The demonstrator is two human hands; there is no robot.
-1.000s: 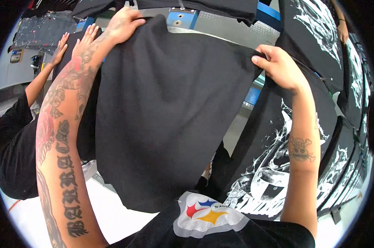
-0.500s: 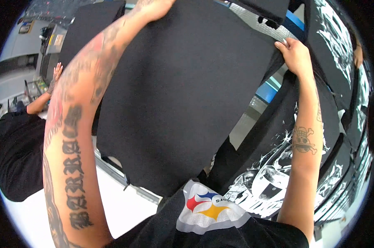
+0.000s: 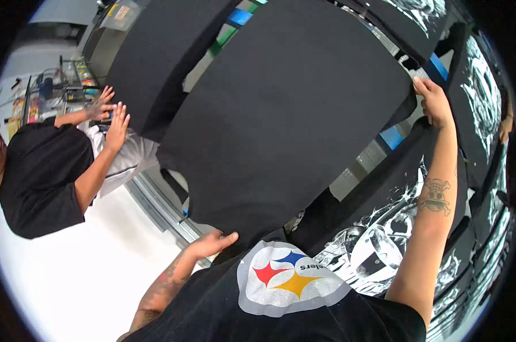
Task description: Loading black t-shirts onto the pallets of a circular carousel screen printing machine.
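A black T-shirt [image 3: 286, 114] lies spread flat over a platen in front of me, its plain face up. At its far right edge, my right hand [image 3: 434, 102] pinches the fabric between thumb and fingers. My left hand [image 3: 209, 245] is at the near left edge of the shirt, thumb stretched out over the cloth. The other fingers of that hand are mostly hidden, so I cannot tell if they grip it.
Another black garment [image 3: 161, 62] lies on a platen to the left, where a co-worker [image 3: 47, 171] holds both hands up beside it. On the right are black shirts with white prints [image 3: 377, 245]. Metal rails [image 3: 161, 208] run below the left side.
My left hand has come back from the shirt's far edge to its near left edge. My right hand still holds the right edge. More of the co-worker and the left platen shows.
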